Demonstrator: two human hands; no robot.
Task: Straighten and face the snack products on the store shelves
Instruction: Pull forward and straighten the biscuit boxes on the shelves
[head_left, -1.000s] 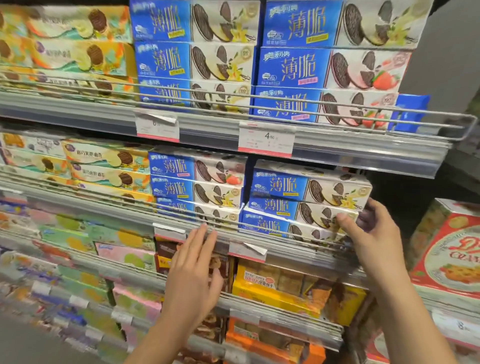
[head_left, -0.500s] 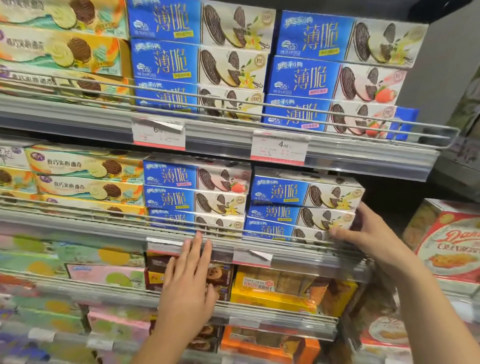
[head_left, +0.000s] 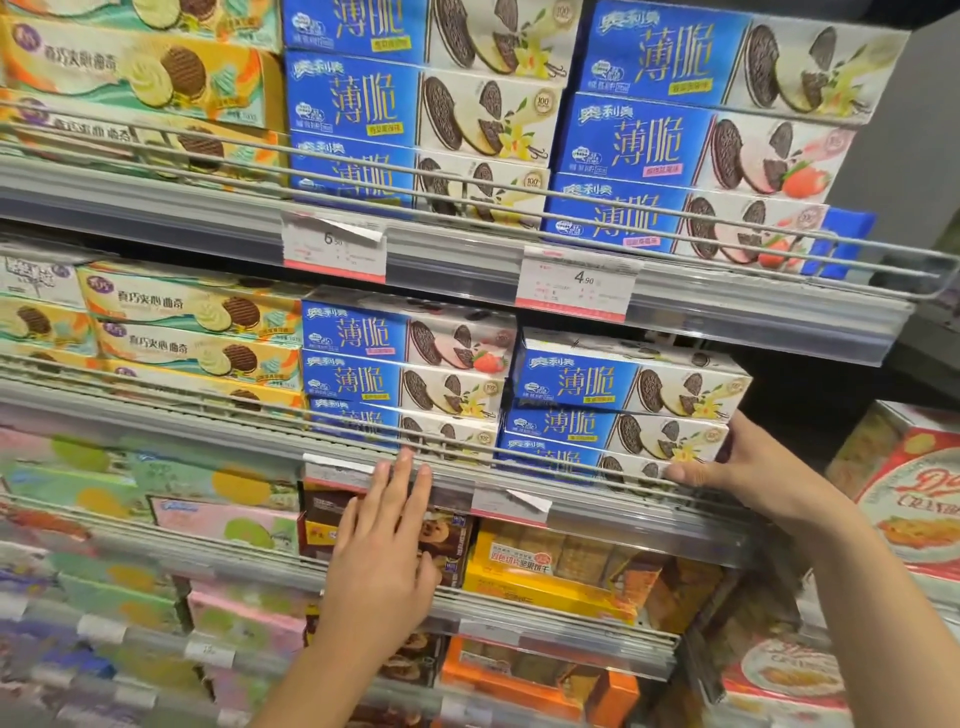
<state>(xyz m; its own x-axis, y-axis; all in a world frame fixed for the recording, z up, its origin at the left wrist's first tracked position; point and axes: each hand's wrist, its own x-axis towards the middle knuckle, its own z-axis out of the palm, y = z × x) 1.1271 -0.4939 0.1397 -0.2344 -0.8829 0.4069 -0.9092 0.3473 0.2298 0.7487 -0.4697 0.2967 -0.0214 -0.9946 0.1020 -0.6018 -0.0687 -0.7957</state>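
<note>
Right hand (head_left: 748, 470) grips stack's (head_left: 613, 431) open right end.

Two arms come up from the bottom of the picture. Both are bare, with no sleeve to be seen on either one.

The left hand (head_left: 382, 558) shows its back. Four fingers (head_left: 402, 480) can be seen, long and slim, and the thumb sits at the right side. The nails are short and plain. No ring and no glove are worn.

The left forearm (head_left: 322, 670) is bare from the wrist down to the picture's edge.

The right hand (head_left: 748, 467) is bare too. Its thumb (head_left: 688, 474) is seen; the other fingers are mostly hidden.

The right forearm (head_left: 872, 613) is bare, with no watch or band at the wrist.
</note>
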